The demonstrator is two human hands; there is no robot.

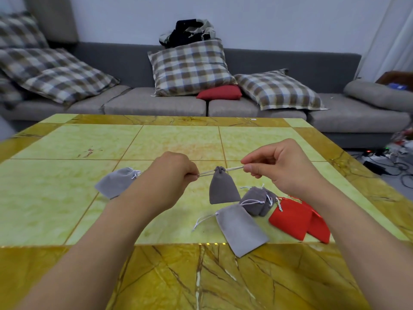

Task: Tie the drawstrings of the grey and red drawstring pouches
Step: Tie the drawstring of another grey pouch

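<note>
Fingertips of the left hand (173, 173) pinch one end of a pale drawstring (206, 172); thumb and forefinger of the right hand (273, 166) pinch the opposite end, remaining fingers curled. Between the two hands the cord runs taut, and a small dark grey velvet pouch (222, 187) hangs from it with its neck gathered shut, above the yellow-green marble-patterned table (78, 142). Left of the left hand lies a light grey cinched pouch (116, 182). Below the right hand, a dark grey bunched pouch (257, 201) rests just beside the hanging one; a flat light grey open pouch (241, 229) lies nearer the table's front border, its cord trailing left. Two flat red fabric pouches (295, 219) overlap at the right. Behind the table stands a grey sofa (156, 104) bearing plaid cushions (190, 68) and a red cushion (220, 92).
</note>
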